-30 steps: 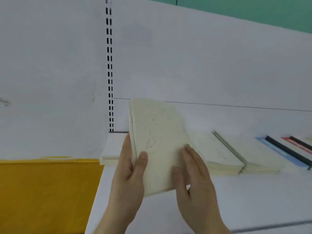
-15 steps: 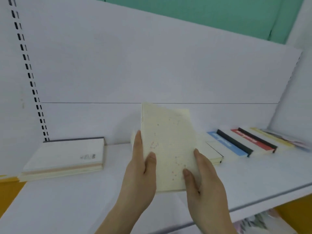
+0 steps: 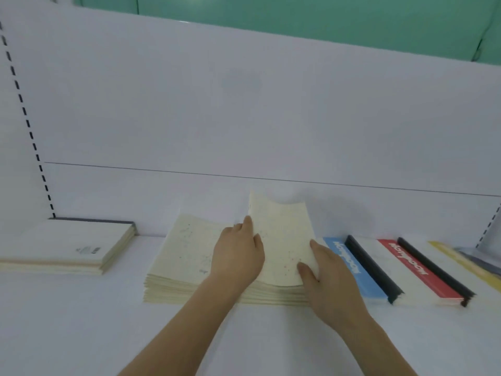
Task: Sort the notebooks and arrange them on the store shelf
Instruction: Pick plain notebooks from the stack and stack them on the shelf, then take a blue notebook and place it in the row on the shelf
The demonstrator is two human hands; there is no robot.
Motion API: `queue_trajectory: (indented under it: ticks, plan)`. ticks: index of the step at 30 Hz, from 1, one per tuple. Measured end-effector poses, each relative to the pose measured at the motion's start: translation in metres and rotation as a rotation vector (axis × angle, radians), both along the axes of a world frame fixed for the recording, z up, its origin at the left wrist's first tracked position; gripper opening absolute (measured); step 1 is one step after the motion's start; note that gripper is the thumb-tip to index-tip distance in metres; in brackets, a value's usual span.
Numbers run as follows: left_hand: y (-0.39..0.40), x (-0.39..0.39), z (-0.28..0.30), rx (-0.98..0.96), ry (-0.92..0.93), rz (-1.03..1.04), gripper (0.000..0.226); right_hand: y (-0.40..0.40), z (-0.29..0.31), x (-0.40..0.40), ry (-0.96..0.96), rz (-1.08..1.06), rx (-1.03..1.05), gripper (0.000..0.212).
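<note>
- Both hands grip one cream notebook (image 3: pixel 282 240), held tilted, near edge down on the right half of a cream notebook stack (image 3: pixel 187 256) mid-shelf.
- Left hand (image 3: pixel 238 256) clamped on the notebook's left edge, thumb on the cover, fingers behind.
- Right hand (image 3: pixel 329 275) clamped on its near right corner, thumb on the cover.
- Top edge of the held notebook bends, far corners lifted toward the back panel (image 3: pixel 244 104).
- White shelf (image 3: pixel 81 321): far left, a separate low pile of pale notebooks with grey spine (image 3: pixel 67 245), well apart from the stack.
- Right of the stack: blue notebook (image 3: pixel 349 264), then red notebook (image 3: pixel 414 267), each with a black spine bar; yellow notebook (image 3: pixel 461 261) at far right, blurred.
- Green wall (image 3: pixel 298 14) above the panel.
</note>
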State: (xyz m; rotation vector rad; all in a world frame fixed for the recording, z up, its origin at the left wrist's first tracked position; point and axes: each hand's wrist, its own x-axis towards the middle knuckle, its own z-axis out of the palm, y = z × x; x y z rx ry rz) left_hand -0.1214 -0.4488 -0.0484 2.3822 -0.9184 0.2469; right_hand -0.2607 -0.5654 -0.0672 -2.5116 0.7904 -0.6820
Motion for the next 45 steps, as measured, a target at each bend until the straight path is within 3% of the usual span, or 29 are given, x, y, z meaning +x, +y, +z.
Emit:
queue_trajectory:
  ticks: [4,7,9,13,24,30,35,45]
  plan:
    - [-0.002,0.006,-0.009,0.310,0.019,0.008,0.048,-0.017,-0.015,0.008,0.160,0.044,-0.030,0.057]
    - [0.006,0.007,-0.015,0.220,0.133,-0.091,0.076,-0.021,-0.020,0.007,0.181,0.073,-0.041,0.057]
    - [0.018,0.010,-0.014,0.219,0.139,-0.151,0.091,-0.023,-0.017,0.005,0.202,0.104,-0.029,0.066]
    - [0.037,0.011,-0.010,0.464,0.043,-0.269,0.103,-0.034,-0.007,-0.002,0.353,0.217,-0.002,0.092]
    - [0.039,0.011,-0.017,0.452,0.028,-0.319,0.092,-0.038,-0.014,-0.001,0.337,0.250,-0.028,0.094]
    - [0.057,0.014,-0.015,0.294,0.100,-0.318,0.115,-0.039,-0.014,-0.005,0.310,0.276,0.001,0.099]
    - [0.094,0.021,-0.004,0.215,0.070,-0.344,0.104,-0.009,0.004,0.004,0.182,0.280,-0.125,0.092]
    - [0.183,0.082,-0.008,-0.026,-0.081,-0.166,0.052,0.111,0.012,0.076,0.106,0.408,-0.381,0.078]
